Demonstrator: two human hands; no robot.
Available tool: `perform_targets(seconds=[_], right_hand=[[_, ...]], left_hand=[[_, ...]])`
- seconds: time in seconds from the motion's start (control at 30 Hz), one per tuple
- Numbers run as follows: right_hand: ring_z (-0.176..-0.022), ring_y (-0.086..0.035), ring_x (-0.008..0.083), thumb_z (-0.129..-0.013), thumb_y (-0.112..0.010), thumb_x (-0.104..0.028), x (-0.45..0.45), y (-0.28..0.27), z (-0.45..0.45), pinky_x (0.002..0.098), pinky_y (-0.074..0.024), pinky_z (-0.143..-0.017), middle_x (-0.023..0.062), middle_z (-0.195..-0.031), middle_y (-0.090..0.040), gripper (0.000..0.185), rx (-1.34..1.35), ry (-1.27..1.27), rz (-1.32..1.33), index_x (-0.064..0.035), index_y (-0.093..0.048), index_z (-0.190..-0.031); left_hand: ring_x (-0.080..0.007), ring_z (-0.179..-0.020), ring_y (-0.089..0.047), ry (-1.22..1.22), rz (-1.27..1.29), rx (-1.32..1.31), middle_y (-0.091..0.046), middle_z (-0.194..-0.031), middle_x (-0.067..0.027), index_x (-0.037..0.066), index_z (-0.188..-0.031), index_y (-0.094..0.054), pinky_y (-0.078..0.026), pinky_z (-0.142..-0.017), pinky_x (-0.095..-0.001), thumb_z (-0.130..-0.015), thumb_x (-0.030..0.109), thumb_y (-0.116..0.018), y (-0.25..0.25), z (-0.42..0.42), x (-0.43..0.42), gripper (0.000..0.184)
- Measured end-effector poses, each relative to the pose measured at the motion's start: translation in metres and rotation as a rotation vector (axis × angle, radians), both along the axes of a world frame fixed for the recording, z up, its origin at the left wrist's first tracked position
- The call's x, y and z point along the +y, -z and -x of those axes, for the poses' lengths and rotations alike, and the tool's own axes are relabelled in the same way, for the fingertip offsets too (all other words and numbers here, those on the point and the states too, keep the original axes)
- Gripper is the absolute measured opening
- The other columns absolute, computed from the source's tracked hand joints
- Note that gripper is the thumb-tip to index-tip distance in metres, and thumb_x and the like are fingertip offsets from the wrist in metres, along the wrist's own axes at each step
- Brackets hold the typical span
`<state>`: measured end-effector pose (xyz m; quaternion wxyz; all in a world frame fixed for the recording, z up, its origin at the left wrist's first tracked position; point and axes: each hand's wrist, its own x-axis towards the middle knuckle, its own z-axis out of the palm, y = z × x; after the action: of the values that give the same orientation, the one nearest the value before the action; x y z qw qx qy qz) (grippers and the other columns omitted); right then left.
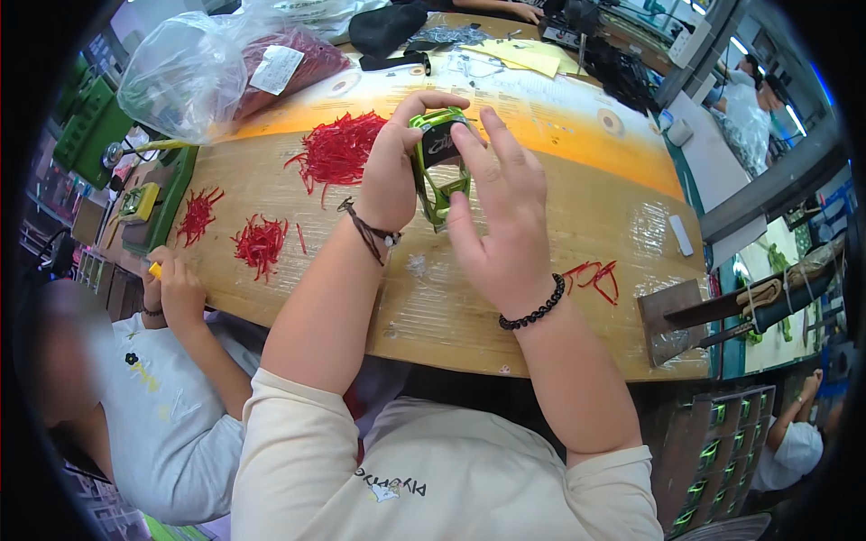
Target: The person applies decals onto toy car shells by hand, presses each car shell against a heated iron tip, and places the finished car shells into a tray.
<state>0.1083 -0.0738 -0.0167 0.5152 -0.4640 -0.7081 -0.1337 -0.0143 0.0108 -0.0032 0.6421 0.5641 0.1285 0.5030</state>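
Left hand (pixel 394 176), half-curled, grips the green frame (pixel 437 198).

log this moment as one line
left hand: holds green frame | right hand: fingers spread, at frame's right edge | large red strip pile: on table, beyond left forearm

No words legible for certain

The white label (pixel 276 69) on the bag (pixel 302 68), the pale marks on the green frame's (pixel 438 200) black patch (pixel 440 144), the faint print on the orange-and-white sheet (pixel 577 135) and the inverted lettering on the cream shirt (pixel 451 460) cannot be read.
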Motion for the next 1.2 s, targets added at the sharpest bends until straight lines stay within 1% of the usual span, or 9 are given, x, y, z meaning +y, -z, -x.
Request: perform_targets(seconds=[0.17, 0.43, 0.6, 0.7, 0.73, 0.87, 0.97, 1.07, 1.2], right_hand=[[-0.122, -0.041, 0.0366, -0.075, -0.067, -0.009, -0.002, 0.001, 0.003, 0.0439, -0.0335, -0.103, 0.0170, -0.149, -0.031, 0.069, -0.165, 0.059, 0.141, -0.0142, -0.044, -0.140], [-0.121, -0.045, 0.0393, -0.070, -0.074, 0.000, 0.003, 0.008, 0.002, 0.0444, -0.0408, -0.097, 0.0165, -0.150, -0.030, 0.075, -0.017, -0.019, 0.060, -0.0167, -0.043, -0.136], [-0.118, -0.051, 0.0396, -0.071, -0.072, 0.006, -0.001, -0.002, -0.004, 0.0435, -0.0475, -0.092, 0.0169, -0.147, -0.035, 0.067, -0.045, -0.022, -0.059, -0.0160, -0.047, -0.129], [-0.117, -0.052, 0.0406, -0.073, -0.071, 0.005, -0.005, -0.009, -0.005, 0.0429, -0.0500, -0.090, 0.0174, -0.146, -0.036, 0.063, -0.098, -0.014, -0.186, -0.0153, -0.048, -0.128], [-0.119, -0.051, 0.0416, -0.073, -0.073, 0.004, -0.008, -0.013, -0.006, 0.0428, -0.0497, -0.092, 0.0211, -0.146, -0.034, 0.064, -0.083, -0.062, -0.187, -0.0148, -0.047, -0.128], [-0.121, -0.050, 0.0408, -0.072, -0.070, 0.010, -0.041, -0.022, 0.000, 0.0401, -0.0504, -0.093, 0.0228, -0.148, -0.030, 0.070, 0.368, -0.387, -0.173, -0.0172, -0.045, -0.132], [-0.125, -0.048, 0.0363, -0.075, -0.073, 0.007, -0.103, -0.007, 0.005, 0.0433, -0.0488, -0.097, 0.0206, -0.155, -0.014, 0.074, 0.923, -0.771, -0.071, -0.0182, -0.042, -0.136], [-0.127, -0.046, 0.0354, -0.076, -0.076, 0.002, -0.175, 0.048, -0.008, 0.0469, -0.0493, -0.097, 0.0180, -0.156, -0.007, 0.084, 1.064, -0.665, -0.054, -0.0196, -0.031, -0.143], [-0.121, -0.049, 0.0356, -0.078, -0.077, -0.006, -0.251, 0.094, -0.056, 0.0475, -0.0531, -0.089, 0.0162, -0.153, -0.016, 0.099, 1.006, -0.090, -0.075, -0.0218, -0.009, -0.148]], left_hand=[[-0.0170, -0.103, -0.056, 0.039, 0.054, 0.009, -0.059, -0.110, -0.0106, 0.001, -0.125, -0.048, -0.043, -0.093, -0.0312, -0.085, 0.019, -0.035, -0.007, -0.002, -0.014, 0.045], [-0.0190, -0.116, -0.047, 0.180, 0.105, -0.082, -0.050, -0.123, -0.0123, -0.001, -0.134, -0.039, -0.034, -0.102, -0.0323, -0.088, 0.021, -0.039, -0.007, -0.005, -0.024, 0.051], [-0.0381, -0.136, -0.033, 0.345, 0.039, -0.170, -0.035, -0.143, -0.0307, -0.006, -0.142, -0.026, -0.025, -0.114, -0.0473, -0.086, 0.022, -0.050, -0.017, 0.000, -0.026, 0.067], [-0.0338, -0.135, -0.036, 0.477, -0.099, -0.223, -0.034, -0.145, -0.0275, -0.002, -0.143, -0.032, -0.025, -0.113, -0.0422, -0.087, 0.020, -0.051, -0.018, 0.005, -0.020, 0.063], [-0.0379, -0.138, -0.030, 0.557, -0.095, -0.266, -0.028, -0.148, -0.0300, -0.001, -0.144, -0.032, -0.024, -0.114, -0.0437, -0.086, 0.027, -0.052, -0.016, 0.005, -0.015, 0.068], [-0.0419, -0.136, -0.030, 0.664, 0.128, -0.448, -0.022, -0.151, -0.0274, 0.003, -0.143, -0.035, -0.027, -0.110, -0.0549, -0.084, 0.037, -0.053, -0.012, 0.011, 0.001, 0.071], [-0.0377, -0.126, -0.042, 0.451, 0.297, -0.506, -0.038, -0.142, -0.0219, 0.002, -0.136, -0.042, -0.035, -0.105, -0.0530, -0.083, 0.034, -0.054, 0.011, 0.015, 0.023, 0.063], [-0.0324, -0.115, -0.047, 0.443, 0.322, -0.569, -0.046, -0.132, -0.0184, 0.001, -0.134, -0.042, -0.038, -0.100, -0.0467, -0.084, 0.027, -0.054, 0.020, 0.033, 0.041, 0.057], [-0.0295, -0.113, -0.047, 0.547, 0.206, -0.483, -0.046, -0.131, -0.0160, -0.001, -0.136, -0.039, -0.037, -0.100, -0.0434, -0.084, 0.026, -0.055, 0.013, 0.016, 0.025, 0.060]])
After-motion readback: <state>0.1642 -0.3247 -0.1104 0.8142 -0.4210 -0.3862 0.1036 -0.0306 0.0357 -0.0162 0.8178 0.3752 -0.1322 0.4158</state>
